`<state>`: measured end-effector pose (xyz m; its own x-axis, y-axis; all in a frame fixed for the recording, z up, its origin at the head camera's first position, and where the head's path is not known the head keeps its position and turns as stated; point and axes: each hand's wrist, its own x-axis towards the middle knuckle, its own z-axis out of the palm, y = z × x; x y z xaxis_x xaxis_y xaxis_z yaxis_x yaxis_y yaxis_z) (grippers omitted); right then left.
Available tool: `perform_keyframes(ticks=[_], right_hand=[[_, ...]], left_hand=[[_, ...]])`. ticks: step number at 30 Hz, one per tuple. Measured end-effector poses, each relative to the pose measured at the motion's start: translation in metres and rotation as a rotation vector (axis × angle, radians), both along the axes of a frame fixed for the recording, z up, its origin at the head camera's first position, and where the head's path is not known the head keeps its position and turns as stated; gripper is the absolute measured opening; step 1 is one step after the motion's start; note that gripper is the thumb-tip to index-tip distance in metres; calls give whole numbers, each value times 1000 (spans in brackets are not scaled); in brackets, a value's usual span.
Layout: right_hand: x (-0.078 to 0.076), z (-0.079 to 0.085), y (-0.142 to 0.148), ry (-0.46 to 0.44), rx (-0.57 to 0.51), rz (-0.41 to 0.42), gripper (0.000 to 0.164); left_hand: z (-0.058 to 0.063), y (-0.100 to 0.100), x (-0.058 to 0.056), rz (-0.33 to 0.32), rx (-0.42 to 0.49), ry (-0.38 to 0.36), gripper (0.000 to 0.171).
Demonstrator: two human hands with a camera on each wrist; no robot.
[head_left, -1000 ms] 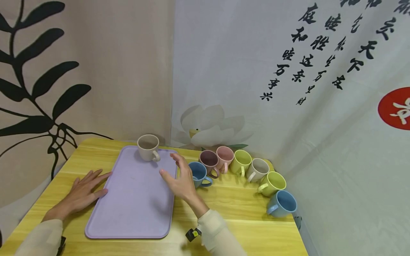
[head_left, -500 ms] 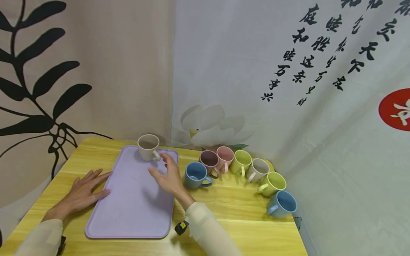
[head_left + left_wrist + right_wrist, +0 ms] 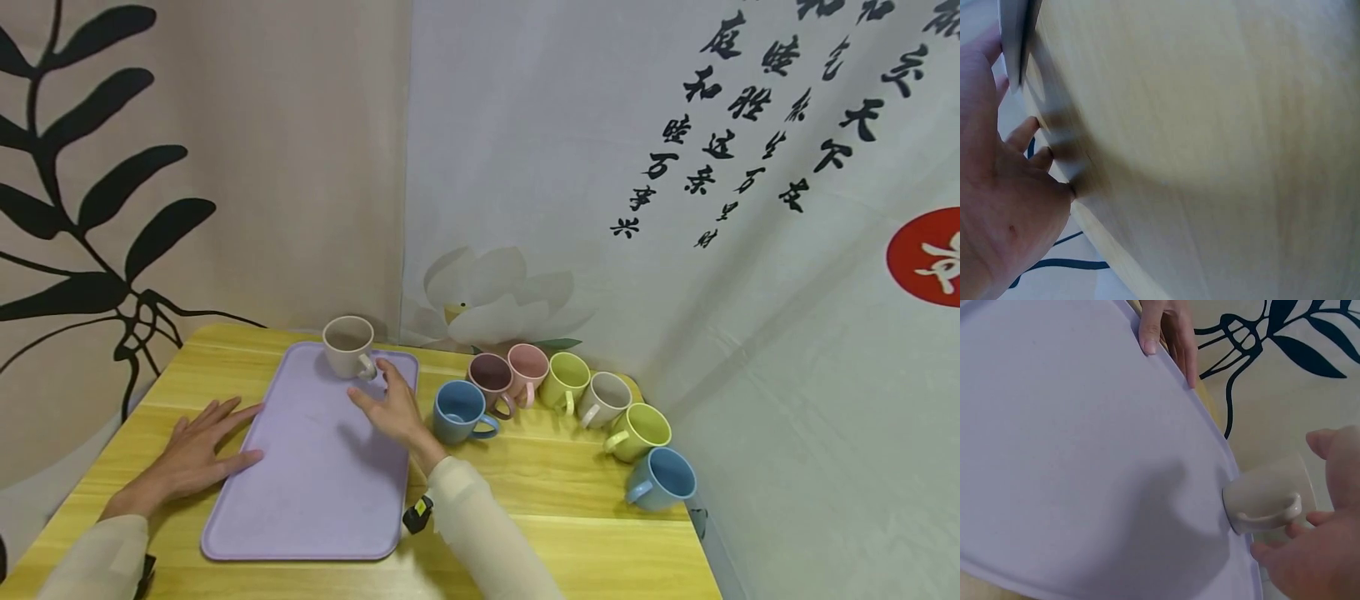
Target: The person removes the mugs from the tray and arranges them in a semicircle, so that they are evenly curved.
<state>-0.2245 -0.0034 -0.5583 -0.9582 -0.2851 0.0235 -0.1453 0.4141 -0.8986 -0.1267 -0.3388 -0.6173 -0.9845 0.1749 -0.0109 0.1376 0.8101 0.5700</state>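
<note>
A light beige mug (image 3: 347,350) stands upright at the far end of a lilac tray (image 3: 307,492), its handle turned toward my right hand (image 3: 393,412). That hand hovers over the tray with thumb and fingers spread, fingertips close by the handle; in the right wrist view the mug (image 3: 1266,490) sits near the tray's rim, and whether a finger touches it I cannot tell. My left hand (image 3: 191,457) rests at the tray's left edge, fingers fairly straight, thumb over the rim. In the left wrist view part of this hand (image 3: 1007,187) shows beside the wooden tabletop.
Right of the tray on the wooden table (image 3: 525,483) stands a blue mug (image 3: 459,411). Behind and beyond it curve a plum mug (image 3: 491,379), a pink mug (image 3: 527,371), two lime mugs, a grey-white mug (image 3: 604,398) and another blue mug (image 3: 662,479). Printed curtains hang behind.
My right hand has moved left over the tray, away from the nearer blue mug, and its fingertips now lie close to the beige mug's handle. The left hand stays nearly still.
</note>
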Motion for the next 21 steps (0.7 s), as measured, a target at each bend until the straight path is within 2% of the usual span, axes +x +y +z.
perform_keyframes(ticks=[5, 12, 17, 21], right_hand=[[-7, -7, -1, -33, -77, 38, 76], [-11, -11, -5, -50, -139, 44, 66], [-13, -11, -9, -54, -136, 10, 61], [-14, -11, -12, -58, -142, -14, 51]], left_hand=[[1, 0, 0, -2, 8, 5, 86], [0, -1, 0, -4, 11, 5, 85], [0, -2, 0, -1, 8, 4, 85], [0, -1, 0, -2, 11, 11, 85]])
